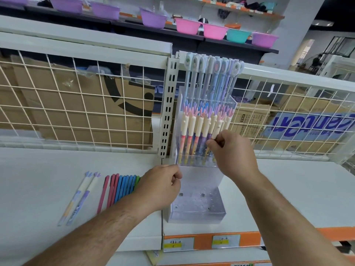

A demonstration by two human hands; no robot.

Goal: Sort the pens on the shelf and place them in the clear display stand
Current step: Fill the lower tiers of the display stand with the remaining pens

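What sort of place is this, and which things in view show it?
Most likely a shop: price labels on the shelf edge, a clear display stand of pens, and plastic basins lined up behind.

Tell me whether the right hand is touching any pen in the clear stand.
Touching. The head view shows the right hand pinching a cream-capped pen that stands in the clear stand.

Clear display stand point(197, 208) upright, cream-capped pens point(198, 123) standing inside, coloured pens point(123, 187) lying flat left
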